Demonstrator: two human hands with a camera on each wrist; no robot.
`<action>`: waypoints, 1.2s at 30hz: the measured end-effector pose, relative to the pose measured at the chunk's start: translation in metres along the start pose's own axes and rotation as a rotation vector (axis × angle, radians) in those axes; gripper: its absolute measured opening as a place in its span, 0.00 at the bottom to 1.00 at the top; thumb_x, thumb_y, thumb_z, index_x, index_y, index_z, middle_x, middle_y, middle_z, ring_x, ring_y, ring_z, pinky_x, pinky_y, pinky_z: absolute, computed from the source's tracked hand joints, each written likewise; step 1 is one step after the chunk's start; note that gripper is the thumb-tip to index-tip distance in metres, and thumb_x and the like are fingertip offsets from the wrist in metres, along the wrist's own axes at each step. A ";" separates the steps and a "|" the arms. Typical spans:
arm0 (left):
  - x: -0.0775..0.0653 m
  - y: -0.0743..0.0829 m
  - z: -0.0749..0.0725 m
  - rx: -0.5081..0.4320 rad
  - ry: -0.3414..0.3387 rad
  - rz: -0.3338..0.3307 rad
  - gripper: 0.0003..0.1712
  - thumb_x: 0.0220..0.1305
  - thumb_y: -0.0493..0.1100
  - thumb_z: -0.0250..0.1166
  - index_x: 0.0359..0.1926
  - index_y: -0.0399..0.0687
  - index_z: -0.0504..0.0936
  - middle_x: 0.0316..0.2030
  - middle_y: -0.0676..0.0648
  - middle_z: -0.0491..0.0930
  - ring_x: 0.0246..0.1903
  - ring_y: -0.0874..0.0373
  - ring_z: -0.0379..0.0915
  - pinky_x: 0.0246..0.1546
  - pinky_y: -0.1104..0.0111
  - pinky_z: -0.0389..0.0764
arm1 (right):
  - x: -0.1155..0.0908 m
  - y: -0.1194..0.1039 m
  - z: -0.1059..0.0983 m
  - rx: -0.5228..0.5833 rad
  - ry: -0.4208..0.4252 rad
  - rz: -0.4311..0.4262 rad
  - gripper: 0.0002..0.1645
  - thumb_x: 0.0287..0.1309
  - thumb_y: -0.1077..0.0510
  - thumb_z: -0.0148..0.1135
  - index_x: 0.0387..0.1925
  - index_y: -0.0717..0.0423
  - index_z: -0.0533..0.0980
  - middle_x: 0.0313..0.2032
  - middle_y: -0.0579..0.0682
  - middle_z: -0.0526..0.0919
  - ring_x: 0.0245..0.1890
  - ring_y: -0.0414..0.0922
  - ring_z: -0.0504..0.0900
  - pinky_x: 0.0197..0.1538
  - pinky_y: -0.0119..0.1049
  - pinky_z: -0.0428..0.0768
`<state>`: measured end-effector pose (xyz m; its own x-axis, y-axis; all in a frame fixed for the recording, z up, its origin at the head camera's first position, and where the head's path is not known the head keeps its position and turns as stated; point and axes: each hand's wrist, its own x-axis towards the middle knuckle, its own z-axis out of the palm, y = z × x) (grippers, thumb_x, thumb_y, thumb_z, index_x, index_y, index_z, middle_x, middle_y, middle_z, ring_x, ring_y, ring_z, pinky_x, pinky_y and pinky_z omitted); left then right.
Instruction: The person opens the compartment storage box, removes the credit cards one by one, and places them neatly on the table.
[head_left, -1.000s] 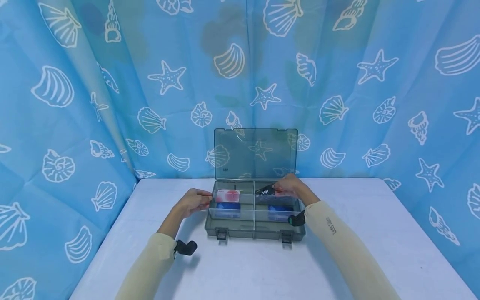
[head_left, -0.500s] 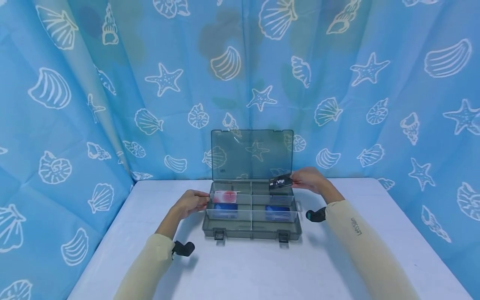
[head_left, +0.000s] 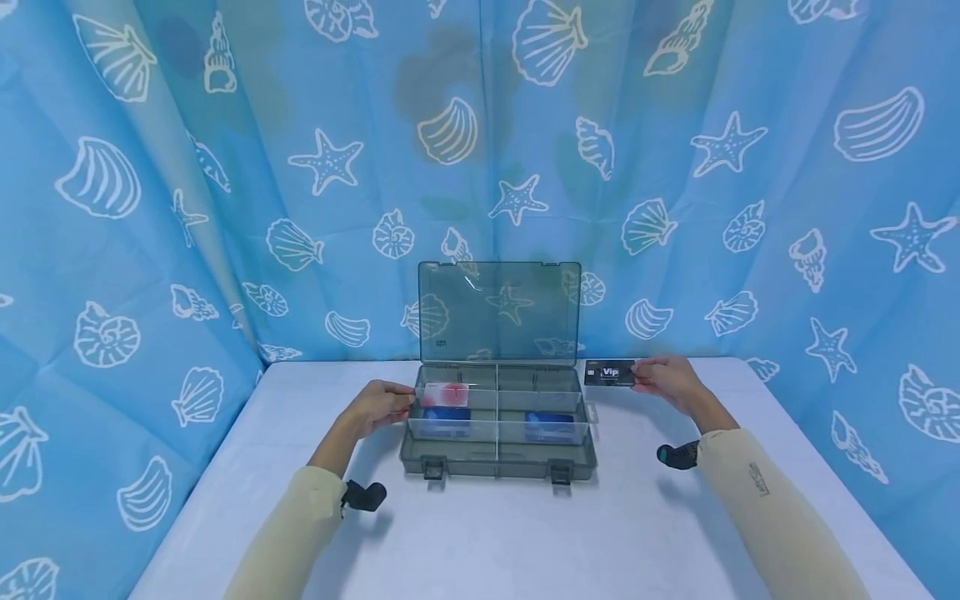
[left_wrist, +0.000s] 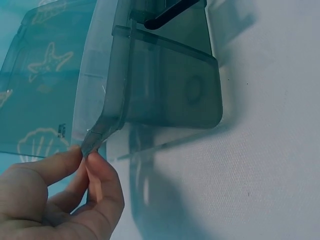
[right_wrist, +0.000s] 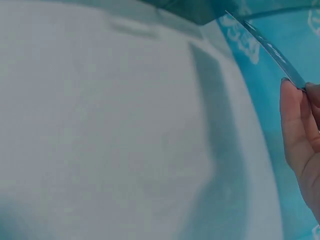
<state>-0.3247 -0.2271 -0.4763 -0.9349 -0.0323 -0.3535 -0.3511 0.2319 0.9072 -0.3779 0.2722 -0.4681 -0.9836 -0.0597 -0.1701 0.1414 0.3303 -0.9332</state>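
Looks like smooth, glossy, see-through plastic in the box (head_left: 517,468) and smooth plastic in the black card (head_left: 609,372). Appears matt and finely textured across the worktop (left_wrist: 240,165), like creased cloth in the curtain (head_left: 480,183), matt fabric in the sleeves (head_left: 776,517).

the box (head_left: 498,472) sits on the counter (head_left: 480,542), its lid (head_left: 525,287) raised along the rear edge, the curtain (head_left: 330,267) behind; a centre divider (head_left: 497,379) parts the interior into left and right halves. in the left half, the stored card (head_left: 444,394) is located behind the left item (head_left: 447,414); in the right half, the right item (head_left: 555,425) occupies the matching position. the left hand (head_left: 378,406) is at the box's left side; the held card (head_left: 609,372) is above the counter, just right of the box's rear right corner, with the right hand (head_left: 671,382) at its right end.
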 end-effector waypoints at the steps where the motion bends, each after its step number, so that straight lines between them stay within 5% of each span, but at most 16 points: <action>1: 0.000 0.000 0.000 -0.001 0.001 -0.001 0.19 0.67 0.35 0.61 0.57 0.33 0.76 0.48 0.39 0.77 0.44 0.50 0.77 0.43 0.67 0.82 | 0.000 0.004 0.000 0.001 0.004 0.005 0.26 0.70 0.62 0.51 0.63 0.75 0.63 0.56 0.68 0.70 0.40 0.43 0.82 0.49 0.35 0.82; 21: -0.001 -0.003 0.004 -0.006 0.024 -0.005 0.17 0.67 0.35 0.61 0.55 0.35 0.78 0.47 0.40 0.78 0.44 0.50 0.77 0.41 0.67 0.83 | 0.010 0.031 0.017 0.049 0.081 0.210 0.25 0.69 0.64 0.51 0.63 0.74 0.65 0.56 0.68 0.70 0.33 0.41 0.82 0.43 0.35 0.84; 36: -0.001 -0.001 0.002 0.019 0.029 -0.020 0.16 0.67 0.36 0.61 0.55 0.37 0.78 0.48 0.40 0.77 0.45 0.50 0.76 0.42 0.67 0.82 | 0.015 0.031 0.022 -0.331 0.140 0.142 0.19 0.66 0.61 0.57 0.52 0.73 0.75 0.42 0.64 0.79 0.26 0.42 0.82 0.28 0.28 0.81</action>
<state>-0.3230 -0.2252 -0.4773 -0.9289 -0.0647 -0.3646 -0.3689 0.2492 0.8955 -0.3854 0.2604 -0.5063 -0.9658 0.1306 -0.2242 0.2563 0.6138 -0.7467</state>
